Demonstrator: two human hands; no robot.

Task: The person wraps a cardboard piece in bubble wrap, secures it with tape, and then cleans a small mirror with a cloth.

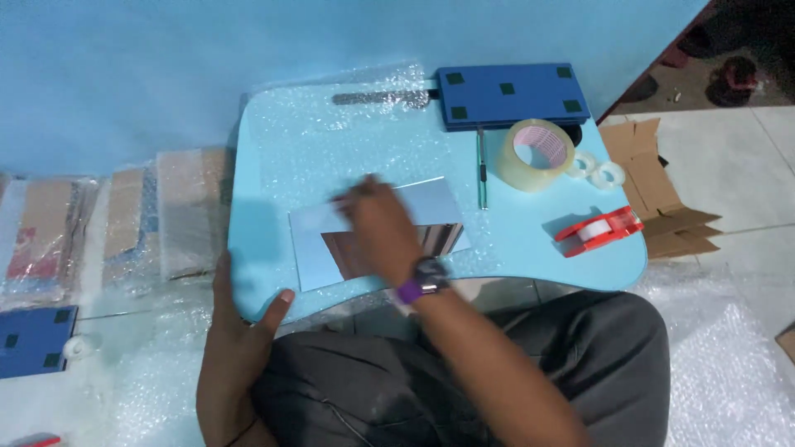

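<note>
A rectangular mirror lies flat on a sheet of bubble wrap on the light blue lap table. My right hand, with a purple-strapped watch on its wrist, rests on top of the mirror, fingers blurred and pointing left. My left hand holds the table's front left edge, thumb on top. Neither hand holds a loose object.
At the table's back stands a dark blue padded board, with a big roll of clear tape, two small tape rolls, a pen and a red tape dispenser nearby. Wrapped packages lie left, cardboard right.
</note>
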